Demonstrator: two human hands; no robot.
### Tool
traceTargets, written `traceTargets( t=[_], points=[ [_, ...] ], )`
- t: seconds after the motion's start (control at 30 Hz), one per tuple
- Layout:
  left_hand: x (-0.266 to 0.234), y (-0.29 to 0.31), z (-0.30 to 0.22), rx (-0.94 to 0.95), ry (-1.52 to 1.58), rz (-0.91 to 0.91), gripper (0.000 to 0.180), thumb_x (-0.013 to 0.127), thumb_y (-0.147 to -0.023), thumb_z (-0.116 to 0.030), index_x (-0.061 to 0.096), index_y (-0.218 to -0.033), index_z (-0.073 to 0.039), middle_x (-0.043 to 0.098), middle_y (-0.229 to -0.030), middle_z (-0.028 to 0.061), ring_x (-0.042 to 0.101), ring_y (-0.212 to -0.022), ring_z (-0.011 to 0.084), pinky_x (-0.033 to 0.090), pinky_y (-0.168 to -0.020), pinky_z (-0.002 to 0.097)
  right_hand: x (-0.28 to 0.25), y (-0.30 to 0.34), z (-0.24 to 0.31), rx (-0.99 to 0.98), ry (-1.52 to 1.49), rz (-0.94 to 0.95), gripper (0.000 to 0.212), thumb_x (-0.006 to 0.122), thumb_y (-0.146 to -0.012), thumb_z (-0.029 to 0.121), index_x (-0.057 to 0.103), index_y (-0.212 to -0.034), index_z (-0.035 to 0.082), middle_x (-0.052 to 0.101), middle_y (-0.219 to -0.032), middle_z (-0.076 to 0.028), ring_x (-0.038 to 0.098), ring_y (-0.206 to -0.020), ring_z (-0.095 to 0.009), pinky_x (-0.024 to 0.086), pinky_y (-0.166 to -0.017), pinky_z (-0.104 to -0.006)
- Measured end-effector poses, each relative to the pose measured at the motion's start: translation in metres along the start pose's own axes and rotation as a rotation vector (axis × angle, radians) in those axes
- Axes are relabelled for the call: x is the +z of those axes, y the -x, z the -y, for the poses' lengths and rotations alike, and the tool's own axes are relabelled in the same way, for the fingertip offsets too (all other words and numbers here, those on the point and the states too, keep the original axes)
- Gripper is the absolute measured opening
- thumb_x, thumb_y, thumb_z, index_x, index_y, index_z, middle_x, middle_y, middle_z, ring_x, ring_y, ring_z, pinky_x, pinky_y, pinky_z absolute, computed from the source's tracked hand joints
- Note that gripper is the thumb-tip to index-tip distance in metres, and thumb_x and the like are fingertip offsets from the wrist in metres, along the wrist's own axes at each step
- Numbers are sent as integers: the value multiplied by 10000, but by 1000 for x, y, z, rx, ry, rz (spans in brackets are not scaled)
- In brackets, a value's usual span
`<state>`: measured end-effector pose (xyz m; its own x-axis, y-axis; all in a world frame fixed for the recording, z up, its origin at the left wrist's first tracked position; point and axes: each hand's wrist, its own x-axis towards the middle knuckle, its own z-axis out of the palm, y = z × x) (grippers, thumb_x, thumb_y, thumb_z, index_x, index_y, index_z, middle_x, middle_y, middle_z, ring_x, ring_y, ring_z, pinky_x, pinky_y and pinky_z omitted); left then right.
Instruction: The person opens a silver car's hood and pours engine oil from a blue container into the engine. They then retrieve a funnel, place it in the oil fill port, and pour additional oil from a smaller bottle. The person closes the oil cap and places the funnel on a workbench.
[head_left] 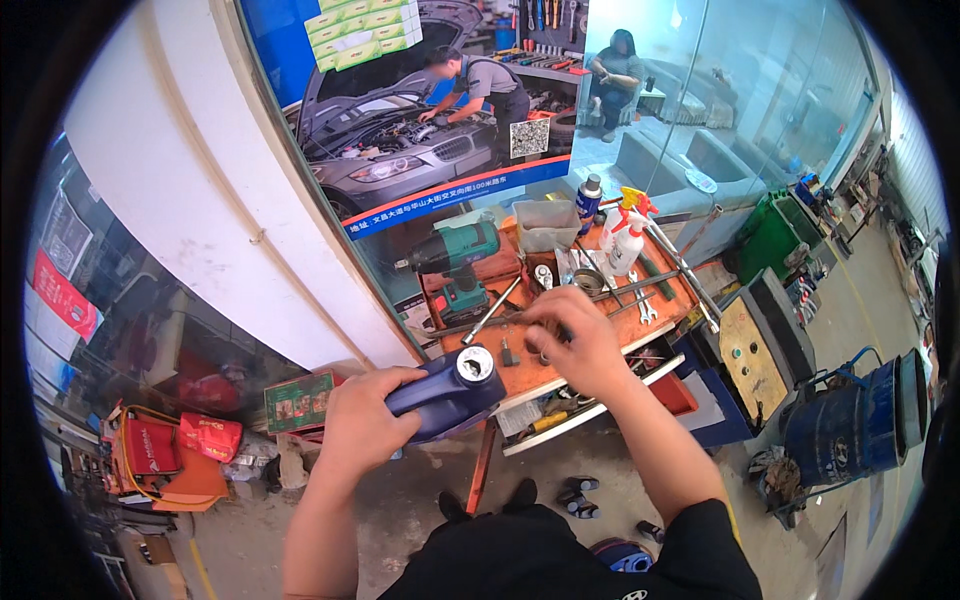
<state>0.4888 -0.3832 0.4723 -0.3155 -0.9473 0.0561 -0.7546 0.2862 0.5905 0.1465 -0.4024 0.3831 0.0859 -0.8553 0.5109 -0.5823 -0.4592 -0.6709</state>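
In the head view, the jug [445, 402], dark blue, is at the near left corner of the desk [528, 374], its neck tipped up toward the person. The left hand [365, 415] has its grip clamped on it. Its cap is off, and the pale seal [475, 364] looks broken through — a dark gap shows, with foil apparently left around it. So opening seems partly done, the rest of the foil not yet cleared. The right hand [580, 340] is over the desk with fingers curled; I cannot tell whether its grip is closed on anything.

Counted: one jug, one green power tool [465, 245], one clear bin [546, 238], one spray can [588, 203], two open-ended wrenches [648, 305] — and seemingly two trigger bottles [628, 246].
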Motion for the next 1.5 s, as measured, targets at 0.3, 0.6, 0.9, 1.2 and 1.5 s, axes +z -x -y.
traceTargets(
  t=[0.3,0.6,0.9,1.2,1.5],
  points=[
    [-3,-1,2,69,31,1,510,785,-764,-175,828,-1268,-112,822,-1174,195,782,-1079,398,611,-1019,466,-1,-71,124,-300,439,466,171,800,-934,164,767,-1085,90,732,-1062,-89,762,-977,-317,622,-838,-449],
    [-1,-2,5,146,-17,-6,487,805,-777,-138,821,-1261,-89,822,-1137,199,787,-1043,411,619,-995,475,22,-62,163,-372,939,598,201,768,-864,147,739,-1028,33,760,-959,-120,800,-872,-268,627,-729,-403],
    [2,-6,13,221,-65,31,478,788,-808,-194,823,-1277,-106,815,-1203,197,774,-1064,425,612,-1000,501,18,-69,137,-217,737,462,131,748,-871,135,744,-933,20,761,-841,-153,794,-823,-365,641,-748,-477],
    [2,-1,20,124,51,-37,486,770,-785,-169,824,-1260,-82,814,-1167,225,778,-1072,429,611,-1017,493,38,-1,93,643,-452,-14,52,718,-1035,51,687,-1006,22,692,-880,8,632,-773,-77,529,-709,-267],
    [5,-14,21,208,36,-45,461,773,-819,-191,814,-1261,-70,814,-1145,216,774,-1049,438,601,-992,521,59,1,167,99,-65,-40,148,862,-946,99,734,-1002,51,734,-832,-81,737,-740,-188,584,-697,-333]
  ],
)
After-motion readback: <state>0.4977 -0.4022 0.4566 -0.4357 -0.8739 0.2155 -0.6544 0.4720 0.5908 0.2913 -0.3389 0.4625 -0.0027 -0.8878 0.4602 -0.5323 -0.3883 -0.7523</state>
